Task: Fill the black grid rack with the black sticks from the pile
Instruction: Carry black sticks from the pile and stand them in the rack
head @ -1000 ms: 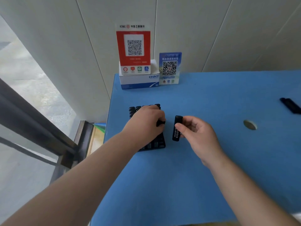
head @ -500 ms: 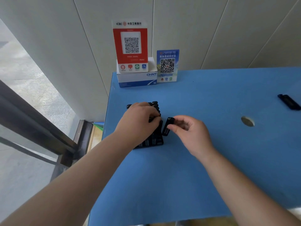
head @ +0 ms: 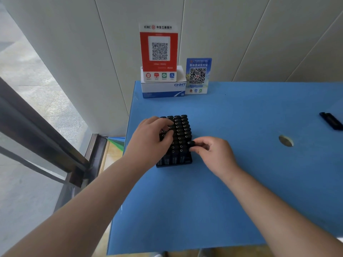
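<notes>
The step in hand looks like seating one more black stick into the black grid rack, which stands on the blue bench towards its left edge, in front of a white box and two QR code signs against the wall. The right hand pinches the stick between thumb and fingertips at the rack's right side, its top level with the neighbouring tops, so it seems to be going into a slot in the right column; whether it is fully down cannot be told. The left hand rests over the rack's left part, fingers curled onto the stick tops there, apparently steadying the rack or pressing sticks home; no separate stick is visible in it. The next move likely calls for pushing the pinched stick straight down until flush, then reaching for another. The rack is a low black tray, nearly full: upright sticks stand in close rows, their rounded tops each showing a small pale ring, with printed labels visible on the front row. More black sticks lie well apart at the bench's far right edge.
</notes>
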`<act>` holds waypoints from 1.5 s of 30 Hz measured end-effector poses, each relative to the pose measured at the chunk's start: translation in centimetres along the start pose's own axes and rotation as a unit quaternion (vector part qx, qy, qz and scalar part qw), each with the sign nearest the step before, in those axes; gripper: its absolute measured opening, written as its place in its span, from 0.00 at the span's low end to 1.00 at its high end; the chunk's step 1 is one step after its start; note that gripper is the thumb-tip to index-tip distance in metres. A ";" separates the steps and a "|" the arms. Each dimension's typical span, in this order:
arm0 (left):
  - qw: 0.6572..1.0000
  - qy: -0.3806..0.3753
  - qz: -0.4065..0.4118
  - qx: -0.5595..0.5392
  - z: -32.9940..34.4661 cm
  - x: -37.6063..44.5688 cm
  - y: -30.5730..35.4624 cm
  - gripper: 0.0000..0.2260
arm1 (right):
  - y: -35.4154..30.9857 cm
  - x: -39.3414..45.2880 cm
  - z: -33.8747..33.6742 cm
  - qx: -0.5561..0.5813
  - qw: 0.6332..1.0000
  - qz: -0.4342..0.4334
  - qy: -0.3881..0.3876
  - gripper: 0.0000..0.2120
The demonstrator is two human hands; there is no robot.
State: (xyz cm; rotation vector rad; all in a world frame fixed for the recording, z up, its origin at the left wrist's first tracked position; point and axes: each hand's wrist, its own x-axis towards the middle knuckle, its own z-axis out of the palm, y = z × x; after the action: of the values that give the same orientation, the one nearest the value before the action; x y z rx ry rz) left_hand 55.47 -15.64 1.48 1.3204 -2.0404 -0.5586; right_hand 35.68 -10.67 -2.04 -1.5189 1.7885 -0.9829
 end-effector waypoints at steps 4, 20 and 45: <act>1.000 -0.008 0.011 0.000 0.0 -0.1 0.0 0.10 | -0.5 0.1 0.3 -0.031 1.000 0.006 0.000 0.07; 0.985 -0.052 0.138 0.086 3.0 0.7 7.2 0.13 | 1.8 -6.9 -10.6 -0.111 0.978 0.027 0.174 0.17; 0.950 -0.166 0.221 0.145 24.1 -9.0 33.7 0.21 | 15.5 -27.5 -38.3 -0.336 0.906 0.133 0.222 0.23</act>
State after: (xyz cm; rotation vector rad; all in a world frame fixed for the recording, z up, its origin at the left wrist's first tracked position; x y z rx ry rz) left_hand 19.39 6.49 3.73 0.9089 -2.6787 -0.2942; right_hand 0.72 23.71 5.54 -1.4198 2.7899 -0.6254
